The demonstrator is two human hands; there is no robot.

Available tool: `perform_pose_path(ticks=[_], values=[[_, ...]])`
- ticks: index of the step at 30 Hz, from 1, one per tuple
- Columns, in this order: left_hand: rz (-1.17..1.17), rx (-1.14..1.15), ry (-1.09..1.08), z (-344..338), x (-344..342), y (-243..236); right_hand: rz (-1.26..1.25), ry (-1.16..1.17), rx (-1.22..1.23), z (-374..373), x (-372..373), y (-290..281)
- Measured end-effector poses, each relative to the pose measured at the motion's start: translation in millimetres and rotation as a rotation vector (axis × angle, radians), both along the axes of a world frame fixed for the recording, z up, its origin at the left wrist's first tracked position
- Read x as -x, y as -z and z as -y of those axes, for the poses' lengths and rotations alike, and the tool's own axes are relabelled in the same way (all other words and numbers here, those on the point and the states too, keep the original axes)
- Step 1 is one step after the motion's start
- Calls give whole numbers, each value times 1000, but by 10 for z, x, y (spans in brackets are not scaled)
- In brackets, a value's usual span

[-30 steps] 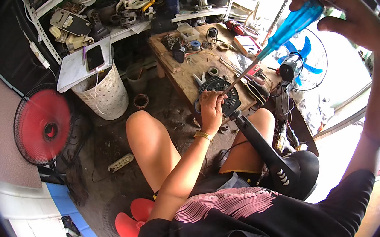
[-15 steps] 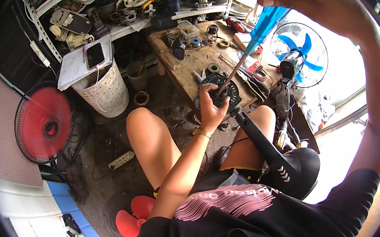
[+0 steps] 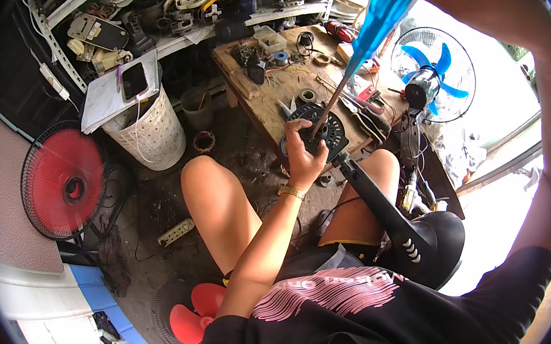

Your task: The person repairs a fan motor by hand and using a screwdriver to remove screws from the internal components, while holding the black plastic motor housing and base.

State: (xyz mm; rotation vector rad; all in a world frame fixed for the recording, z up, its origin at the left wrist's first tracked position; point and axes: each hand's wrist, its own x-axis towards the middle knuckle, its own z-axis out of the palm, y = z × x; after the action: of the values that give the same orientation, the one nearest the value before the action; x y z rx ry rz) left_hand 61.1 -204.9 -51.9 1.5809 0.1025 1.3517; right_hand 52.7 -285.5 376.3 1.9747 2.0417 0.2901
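Observation:
My right hand [image 3: 466, 1], raised at the upper right, is closed round the top of a screwdriver with a blue handle [image 3: 375, 30]. Its metal shaft slants down into a black slotted fan motor housing [image 3: 333, 132]; the tip is hidden among the housing and my fingers. Thumb and fingers of my left hand [image 3: 306, 155] grip the near side of that housing, close by the shaft. From the housing a black fan neck [image 3: 383, 201] runs down over my thigh to a rounded black base [image 3: 441, 245] beside my lap.
A wooden table [image 3: 269, 112] ahead carries tape rolls, wires and pliers [image 3: 372, 121]. A fan with blue blades [image 3: 440, 74] stands at right. At left are a red fan [image 3: 65, 181] and a white basket [image 3: 157, 134] topped by papers and a phone. A power strip [image 3: 176, 233] lies on the floor.
My right hand and the screwdriver handle sit slightly higher and further left in view. The left hand keeps its hold on the housing, and the shaft still points into it.

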Motion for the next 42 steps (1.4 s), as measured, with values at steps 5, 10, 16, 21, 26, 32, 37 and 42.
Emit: perform_pose_path(ticks=[5,10,16,21,26,32,37,42], values=[[6,5,-2,1,15,-17,-183,-129,87,40,20,-114],[-14,-16,12,1,4,0,-198,-122,88,61,24,-104],[-1,-24,-3,-6,4,1,-220,-127,91,53,55,-31],[3,-13,1,-2,20,12,-259,-137,97,51,79,-25],[-32,-37,-28,15,35,6,-294,-107,114,51,109,-47],[22,-51,-119,24,-18,-43,-105,347,283,-191,380,-289],[-23,24,-140,65,-69,17,-226,-227,135,67,-66,-206],[18,120,-130,75,-91,86,-241,-86,232,0,138,-369]])
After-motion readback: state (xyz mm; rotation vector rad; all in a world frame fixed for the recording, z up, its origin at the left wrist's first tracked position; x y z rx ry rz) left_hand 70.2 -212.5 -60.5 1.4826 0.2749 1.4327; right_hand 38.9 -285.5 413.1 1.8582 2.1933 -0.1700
